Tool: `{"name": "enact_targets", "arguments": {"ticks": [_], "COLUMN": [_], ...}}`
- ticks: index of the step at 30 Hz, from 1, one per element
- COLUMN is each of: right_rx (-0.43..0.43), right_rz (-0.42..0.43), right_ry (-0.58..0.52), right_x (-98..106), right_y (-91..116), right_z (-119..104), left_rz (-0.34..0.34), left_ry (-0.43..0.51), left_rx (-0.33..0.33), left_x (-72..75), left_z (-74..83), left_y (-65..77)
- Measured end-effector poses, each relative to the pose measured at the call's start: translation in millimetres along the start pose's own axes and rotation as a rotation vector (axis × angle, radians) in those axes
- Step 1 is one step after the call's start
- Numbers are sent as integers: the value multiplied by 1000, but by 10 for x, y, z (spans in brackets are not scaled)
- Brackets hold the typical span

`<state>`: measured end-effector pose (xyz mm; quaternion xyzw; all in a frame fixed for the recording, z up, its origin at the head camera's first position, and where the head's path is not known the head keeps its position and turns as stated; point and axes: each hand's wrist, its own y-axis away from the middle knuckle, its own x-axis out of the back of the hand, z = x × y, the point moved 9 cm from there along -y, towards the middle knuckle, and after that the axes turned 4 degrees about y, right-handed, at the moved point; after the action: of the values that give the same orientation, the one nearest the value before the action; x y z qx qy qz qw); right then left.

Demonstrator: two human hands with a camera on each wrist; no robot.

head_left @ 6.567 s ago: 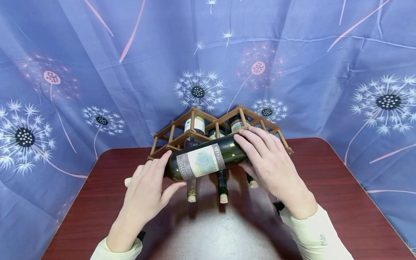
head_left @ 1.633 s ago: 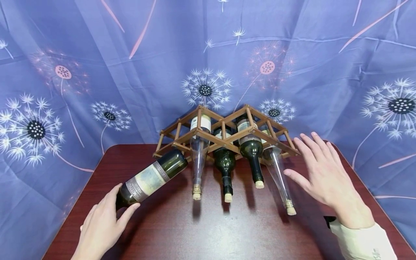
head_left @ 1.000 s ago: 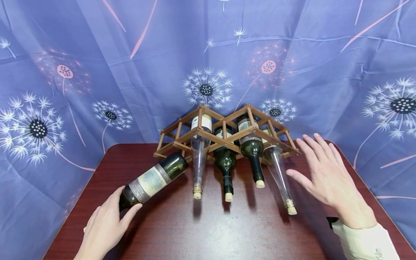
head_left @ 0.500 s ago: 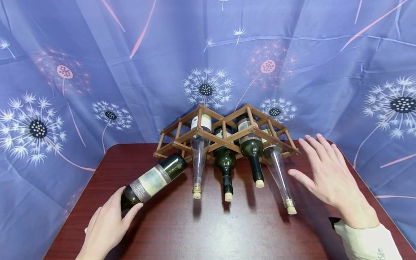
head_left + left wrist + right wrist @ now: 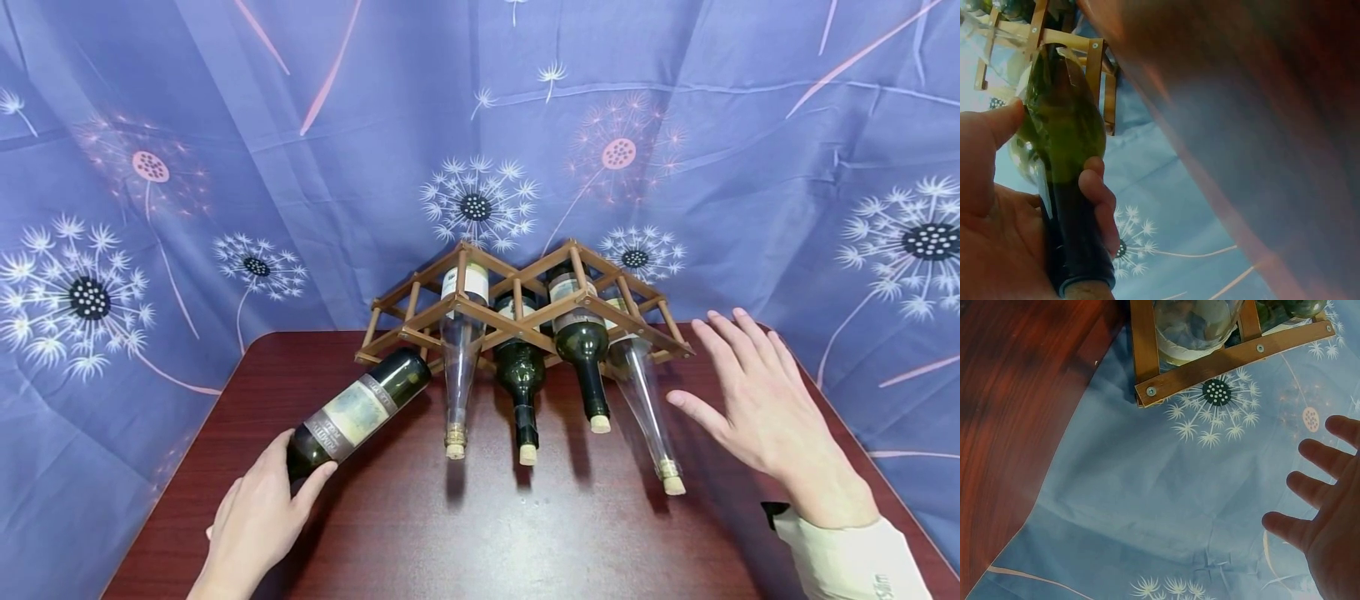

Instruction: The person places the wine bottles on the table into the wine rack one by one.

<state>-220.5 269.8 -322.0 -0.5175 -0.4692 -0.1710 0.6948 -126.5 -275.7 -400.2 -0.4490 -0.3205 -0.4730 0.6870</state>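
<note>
My left hand [image 5: 258, 508] grips a dark green wine bottle [image 5: 352, 414] round its neck and shoulder. In the left wrist view the fingers curl round the bottle neck [image 5: 1072, 231], whose corked end points back past the palm. The bottle slants, its base close to the left end of the wooden wine rack [image 5: 427, 315]; whether they touch I cannot tell. Beyond the rack's right end, my right hand [image 5: 772, 417] is spread with straight fingers, holding nothing. In the right wrist view those fingers [image 5: 1310, 487] stand apart from the rack corner [image 5: 1150, 392].
Several corked bottles lie in the rack, necks toward me: a clear one [image 5: 459, 375], a green one [image 5: 519, 375], another green one [image 5: 583, 350] and a clear one [image 5: 645, 408] at the right. The rack stands at the back of a reddish table [image 5: 480, 542], before a blue dandelion curtain [image 5: 360, 167].
Earlier both hands held the bottle before the rack; my right hand then let go and moved right. The left hand brought the bottle left, and lately it has shifted slightly toward the rack.
</note>
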Motion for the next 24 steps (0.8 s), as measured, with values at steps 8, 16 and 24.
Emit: {"name": "enact_targets", "arguments": {"ticks": [8, 16, 24], "right_rx": [-4, -20, -17], "right_rz": [0, -10, -7], "right_ry": [-2, -9, -9], "right_x": [6, 14, 17], "right_y": [3, 9, 12], "right_z": [14, 33, 35], "left_rz": [10, -9, -79], "left_ry": [13, 27, 44], "left_rx": [23, 73, 134], "left_x": [-32, -55, -130], "left_z": [21, 8, 27], "left_y": [6, 0, 3]}}
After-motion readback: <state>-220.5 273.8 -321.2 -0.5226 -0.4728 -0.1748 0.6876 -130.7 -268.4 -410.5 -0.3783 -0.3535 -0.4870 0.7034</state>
